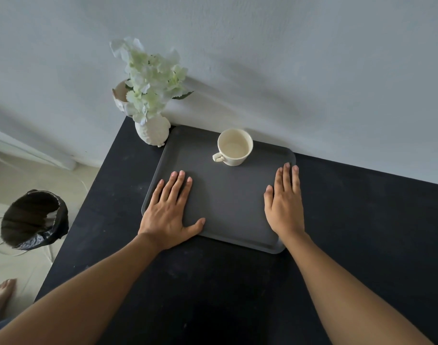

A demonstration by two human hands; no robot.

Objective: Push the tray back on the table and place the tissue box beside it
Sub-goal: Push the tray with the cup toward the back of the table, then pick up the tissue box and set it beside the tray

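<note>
Two hands, the left hand (pixel 168 212) and right hand (pixel 285 204), lie flat with fingers spread, gripping nothing, on the grey tray (pixel 227 195) at frame centre, its far edge against the wall (pixel 312 70), bare worktop (pixel 362 232) at right.

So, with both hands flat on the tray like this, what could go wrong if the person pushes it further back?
The tray already looks close to the wall, and its far left corner sits by the vase; more pushing may tip the vase. The cup stands loose on the tray, so a sudden stop could slide it. The left hand and right hand only press flat, so they may slip.
</note>
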